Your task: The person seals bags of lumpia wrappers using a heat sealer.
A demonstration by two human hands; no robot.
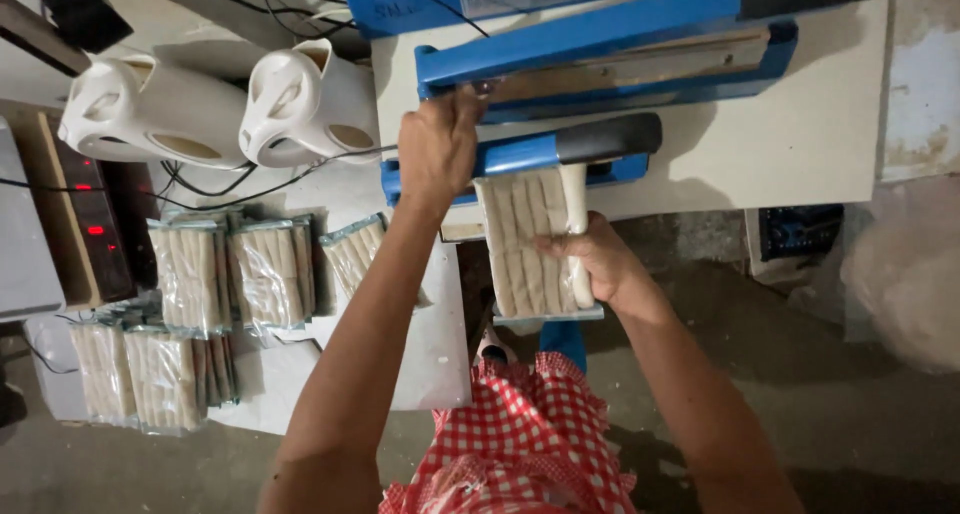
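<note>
Left hand (437,144) fisted around the blue sealer arm (520,154), pressing on it. Right hand (588,256) grips a clear packet of pale sticks (525,244), its top edge under that arm. Sealed packets (230,274) lie on the white table (440,344) at left.

packet (535,239) under blue sealer (600,49)

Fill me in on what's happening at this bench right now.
A person in a red checked garment works at a blue heat sealer. The left hand grips the sealer's arm, while the right hand holds a clear bag of pale sticks with its top end at the sealer. More filled bags lie in rows on the white table to the left, beside two white appliances.
</note>
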